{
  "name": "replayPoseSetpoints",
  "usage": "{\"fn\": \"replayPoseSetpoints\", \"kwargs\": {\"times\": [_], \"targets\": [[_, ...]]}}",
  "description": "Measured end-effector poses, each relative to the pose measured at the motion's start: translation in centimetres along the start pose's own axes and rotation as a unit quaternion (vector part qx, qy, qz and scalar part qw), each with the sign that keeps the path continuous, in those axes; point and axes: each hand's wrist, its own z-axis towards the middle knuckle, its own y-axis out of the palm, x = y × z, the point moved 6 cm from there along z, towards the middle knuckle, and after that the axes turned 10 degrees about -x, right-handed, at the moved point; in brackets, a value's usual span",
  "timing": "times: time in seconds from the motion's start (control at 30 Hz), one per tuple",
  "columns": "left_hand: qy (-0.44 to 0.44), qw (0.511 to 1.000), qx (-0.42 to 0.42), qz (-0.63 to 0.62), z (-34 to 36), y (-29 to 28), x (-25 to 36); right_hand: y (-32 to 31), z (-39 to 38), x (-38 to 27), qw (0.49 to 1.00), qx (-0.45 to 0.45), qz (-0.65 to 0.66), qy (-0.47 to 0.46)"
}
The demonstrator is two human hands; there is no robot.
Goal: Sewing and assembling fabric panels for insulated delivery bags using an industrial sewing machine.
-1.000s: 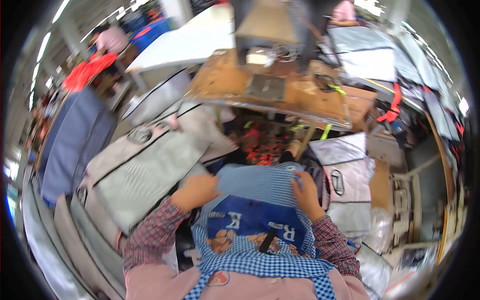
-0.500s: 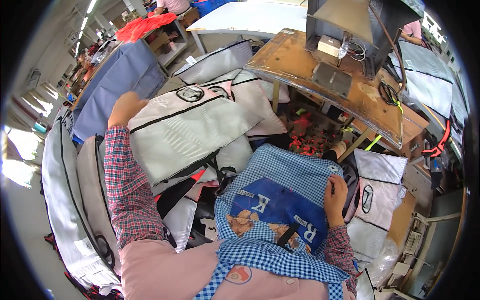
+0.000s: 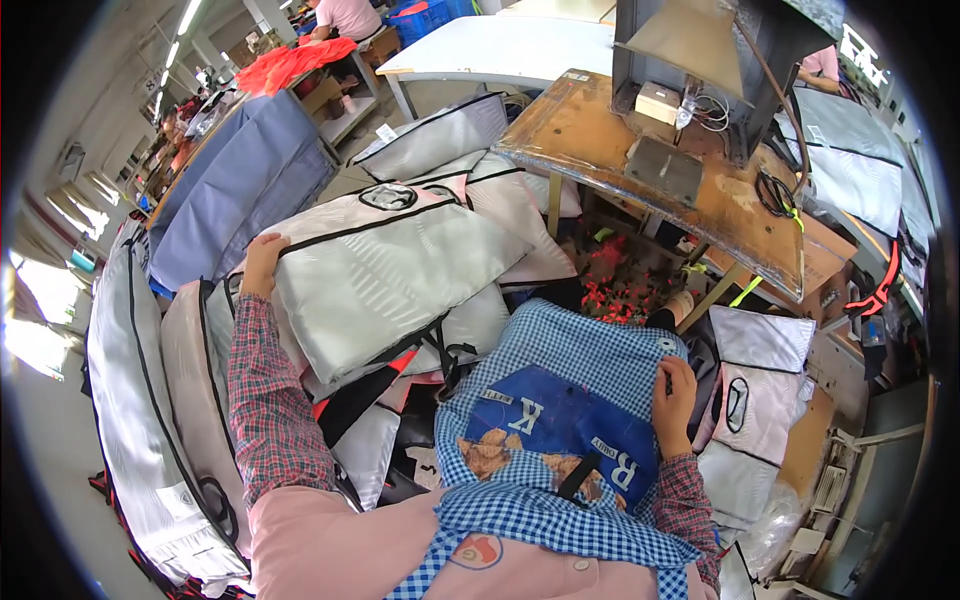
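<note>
My left hand (image 3: 263, 264) is at the left edge of a large silver-white bag panel (image 3: 400, 270) with black piping and an oval black-rimmed opening, its fingers closed over the edge. The panel lies across a pile of similar pieces, with black straps hanging from its near side. On my lap, over a blue checked apron (image 3: 590, 340) with a dark blue patch, rests my right hand (image 3: 675, 402). Its fingers are curled around a small dark thing, mostly hidden.
A worn wooden table (image 3: 560, 120) with a metal-housed machine stands ahead. Red scraps (image 3: 615, 290) lie beneath it. Tall silver bags (image 3: 150, 400) lean at the left, near a grey-blue fabric stack (image 3: 240, 180). More folded bags (image 3: 750, 400) sit at the right. A person (image 3: 345, 15) sits far back.
My left hand has come down and nearer, from above the panel's far left corner onto its left edge. My right hand stays on the apron.
</note>
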Motion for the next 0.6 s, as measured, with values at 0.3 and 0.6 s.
{"fn": "replayPoseSetpoints", "kwargs": {"times": [0.3, 0.6], "targets": [[0.188, 0.964, -0.030, -0.187, -9.9, 8.1, 19.7, -0.3, 1.3, -1.2, 1.000, -0.016, 0.014, -0.003], [0.343, 0.923, -0.085, -0.150, -30.9, 7.9, 32.5, 0.3, 12.4, 0.3, 0.896, 0.002, 0.422, 0.138]]}}
